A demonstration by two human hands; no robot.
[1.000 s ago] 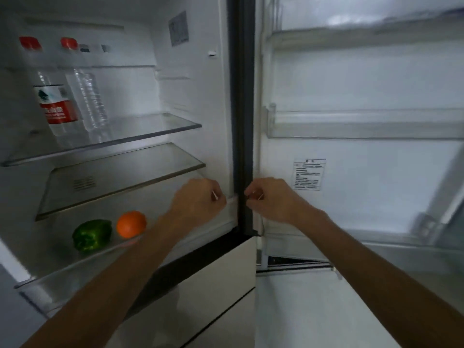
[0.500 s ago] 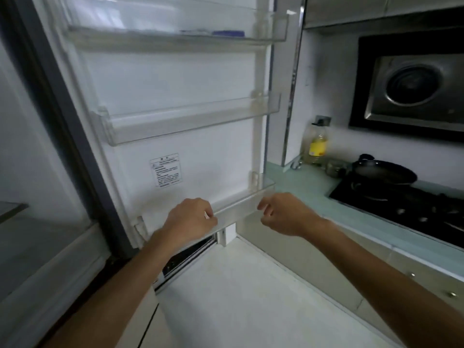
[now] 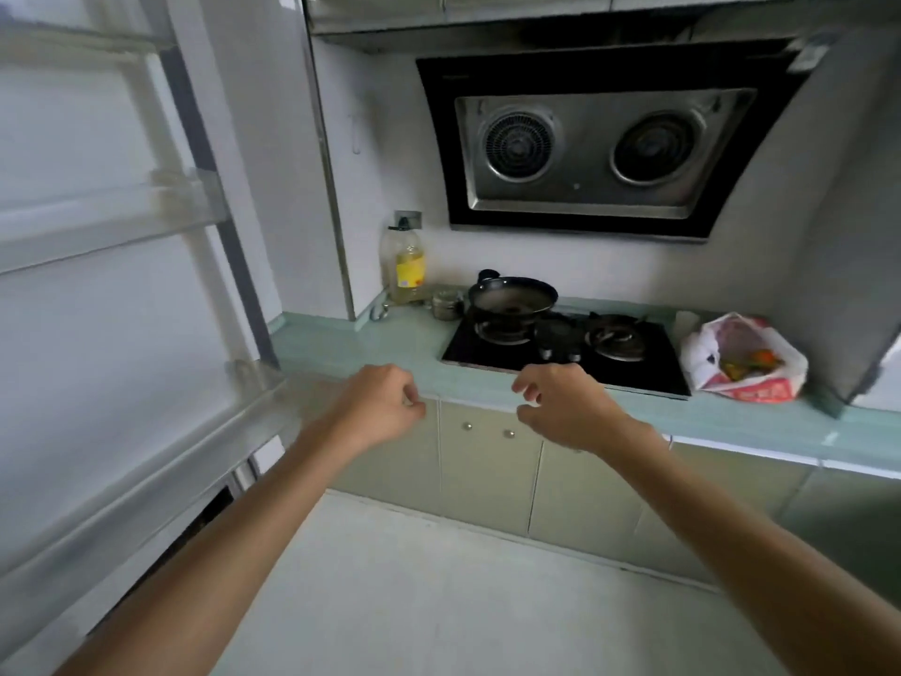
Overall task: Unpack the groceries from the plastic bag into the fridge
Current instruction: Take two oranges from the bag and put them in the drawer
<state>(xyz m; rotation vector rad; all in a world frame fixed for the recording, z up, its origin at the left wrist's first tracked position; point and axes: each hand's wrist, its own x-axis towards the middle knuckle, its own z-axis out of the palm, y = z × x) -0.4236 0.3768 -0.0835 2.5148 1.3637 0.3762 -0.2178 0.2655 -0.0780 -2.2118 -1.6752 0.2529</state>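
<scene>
A white and red plastic bag (image 3: 741,358) lies open on the green counter (image 3: 361,344) at the far right, with orange and green produce showing inside. The open fridge door (image 3: 97,295) with its clear shelves fills the left side; the fridge interior is out of view. My left hand (image 3: 378,407) hovers in front of the counter edge with its fingers curled in, holding nothing. My right hand (image 3: 560,407) is beside it, fingers loosely bent and apart, also holding nothing. Both hands are well left of the bag.
A black gas hob (image 3: 565,348) with a dark pan (image 3: 512,297) sits mid-counter under a range hood (image 3: 595,143). An oil bottle (image 3: 407,265) and a small jar (image 3: 446,304) stand by the wall. Beige cabinets (image 3: 487,461) are below, pale floor (image 3: 439,602) in front.
The view has swung right from the fridge interior, past the door, to the counter and hob. Both hands moved away from the fridge door and now hang before the counter.
</scene>
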